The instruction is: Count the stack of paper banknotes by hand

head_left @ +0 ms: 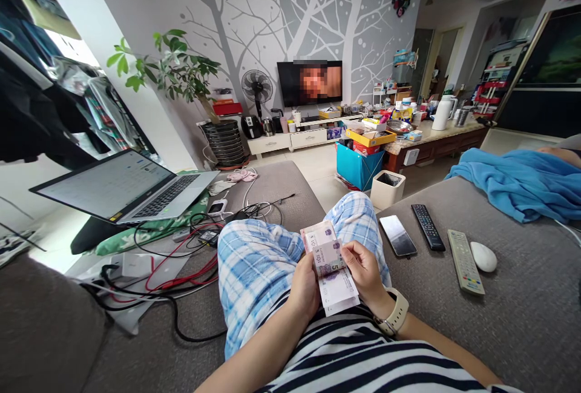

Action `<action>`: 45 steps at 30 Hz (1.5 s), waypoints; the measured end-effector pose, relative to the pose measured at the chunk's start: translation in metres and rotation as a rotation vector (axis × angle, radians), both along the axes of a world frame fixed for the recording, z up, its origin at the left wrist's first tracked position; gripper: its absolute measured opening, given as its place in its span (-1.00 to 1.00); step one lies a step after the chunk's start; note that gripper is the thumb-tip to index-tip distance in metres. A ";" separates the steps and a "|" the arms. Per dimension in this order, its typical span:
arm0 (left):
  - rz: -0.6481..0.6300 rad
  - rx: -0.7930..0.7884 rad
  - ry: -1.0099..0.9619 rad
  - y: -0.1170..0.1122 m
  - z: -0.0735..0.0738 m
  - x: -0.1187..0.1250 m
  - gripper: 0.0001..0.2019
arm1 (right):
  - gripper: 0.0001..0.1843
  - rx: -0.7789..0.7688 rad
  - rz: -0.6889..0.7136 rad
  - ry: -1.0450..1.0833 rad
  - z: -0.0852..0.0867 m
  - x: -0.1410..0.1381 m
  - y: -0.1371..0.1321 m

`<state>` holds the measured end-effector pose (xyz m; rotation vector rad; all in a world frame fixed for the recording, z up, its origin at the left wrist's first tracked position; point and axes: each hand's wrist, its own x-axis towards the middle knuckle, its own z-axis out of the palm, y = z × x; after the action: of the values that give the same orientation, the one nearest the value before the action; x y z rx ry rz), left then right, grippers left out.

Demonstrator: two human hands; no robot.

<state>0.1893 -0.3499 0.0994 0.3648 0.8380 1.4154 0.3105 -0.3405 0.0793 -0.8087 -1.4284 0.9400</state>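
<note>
Above my lap, between both hands, is a small stack of purplish banknotes point(330, 266), fanned so that several edges show. A figure 5 can be read on one note. My left hand point(305, 284) is closed round the stack's left edge, its fingers mostly hidden beneath. With thumb and fingertips, my right hand point(363, 266) pinches the right edge of an upper note. A pale watch point(396, 313) sits on my right wrist. Blue plaid trousers point(254, 260) cover my legs under the notes.
On the sofa to my right lie a smartphone point(398, 235), a black remote point(427, 227), a beige remote point(465, 261) and a white mouse point(483, 257). Tangled cables point(200, 260) and an open laptop point(167, 196) are on the left. A waste bin point(387, 190) stands ahead.
</note>
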 end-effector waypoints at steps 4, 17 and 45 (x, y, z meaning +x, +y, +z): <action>-0.001 0.001 -0.001 0.000 -0.001 0.000 -0.66 | -0.69 -0.002 -0.006 -0.003 0.000 0.000 0.000; 0.039 -0.015 0.026 0.000 0.000 0.000 -0.68 | -0.67 -0.047 0.025 0.038 0.002 0.001 0.000; 0.019 -0.027 -0.029 0.001 0.001 0.000 -0.65 | -0.66 -0.059 -0.073 -0.035 -0.002 0.002 0.007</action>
<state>0.1890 -0.3484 0.1007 0.3163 0.8380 1.4221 0.3125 -0.3336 0.0777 -0.9187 -1.3972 0.9196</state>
